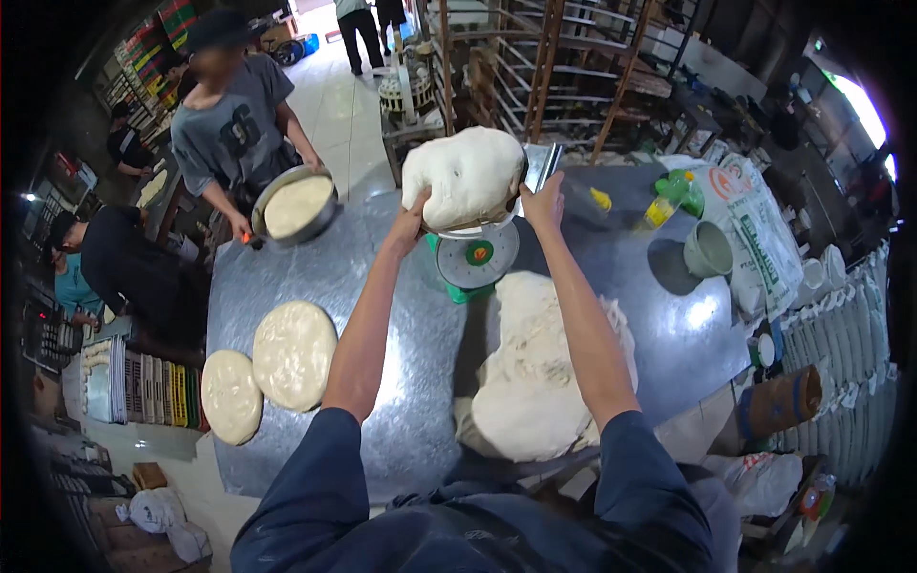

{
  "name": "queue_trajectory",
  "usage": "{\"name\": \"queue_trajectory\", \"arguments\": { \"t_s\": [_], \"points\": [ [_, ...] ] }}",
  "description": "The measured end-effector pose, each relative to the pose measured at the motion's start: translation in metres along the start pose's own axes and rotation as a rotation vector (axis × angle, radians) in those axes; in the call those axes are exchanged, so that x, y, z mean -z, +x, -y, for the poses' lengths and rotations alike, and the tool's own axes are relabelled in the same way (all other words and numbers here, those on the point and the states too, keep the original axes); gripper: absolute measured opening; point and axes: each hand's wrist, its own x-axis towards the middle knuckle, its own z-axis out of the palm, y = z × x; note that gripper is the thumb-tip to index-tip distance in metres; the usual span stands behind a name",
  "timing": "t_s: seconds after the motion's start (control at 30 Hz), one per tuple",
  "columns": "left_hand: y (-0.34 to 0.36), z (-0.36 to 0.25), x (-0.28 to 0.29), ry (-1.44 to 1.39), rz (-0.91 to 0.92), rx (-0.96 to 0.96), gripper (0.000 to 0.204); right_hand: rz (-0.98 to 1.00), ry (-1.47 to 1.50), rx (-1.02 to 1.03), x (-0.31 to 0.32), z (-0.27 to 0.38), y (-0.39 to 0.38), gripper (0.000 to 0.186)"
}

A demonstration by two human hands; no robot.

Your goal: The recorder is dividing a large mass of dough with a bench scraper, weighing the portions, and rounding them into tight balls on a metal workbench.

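A big lump of pale dough (pixel 464 177) is at the pan of a green dial scale (pixel 478 256), its underside mostly hidden. My left hand (pixel 409 223) grips the lump's left side, fingers partly hidden beneath it. In my right hand (pixel 544 202), beside the lump's right edge, is a shiny metal dough scraper (pixel 547 164). A larger rough mass of dough (pixel 530 377) lies on the metal table (pixel 420 401) below my right forearm. Left of my left arm rest two flattened dough rounds (pixel 294 355), side by side.
Across the table's left corner, a co-worker holds a round metal pan (pixel 323 218) with dough inside. At the right stand a grey-green bowl (pixel 708 250), a yellow-labelled container (pixel 659 212) and a white sack (pixel 750 229). A rack (pixel 540 76) rises behind the scale.
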Motion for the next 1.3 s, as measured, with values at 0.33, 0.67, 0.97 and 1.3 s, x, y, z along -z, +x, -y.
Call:
{"name": "queue_trajectory", "arguments": {
  "t_s": [0.33, 0.67, 0.97, 1.3],
  "points": [
    [-0.124, -0.019, 0.085, 0.12, 0.079, 0.114, 0.067, 0.071, 0.014, 0.034, 0.042, 0.006, -0.161, 0.066],
    [-0.203, 0.031, 0.093, 0.139, -0.269, -0.357, 0.06, -0.623, -0.052, -0.166, 0.112, -0.072, -0.385, 0.067],
    [-0.252, 0.062, 0.134, 0.091, -0.273, -0.493, 0.072, -0.51, 0.054, -0.399, 0.148, -0.13, -0.505, 0.075],
    [-0.244, 0.187, 0.066, 0.829, -0.443, -0.567, 0.103, -0.452, -0.03, -0.389, 0.203, -0.134, -0.439, 0.07]
  ]
}}
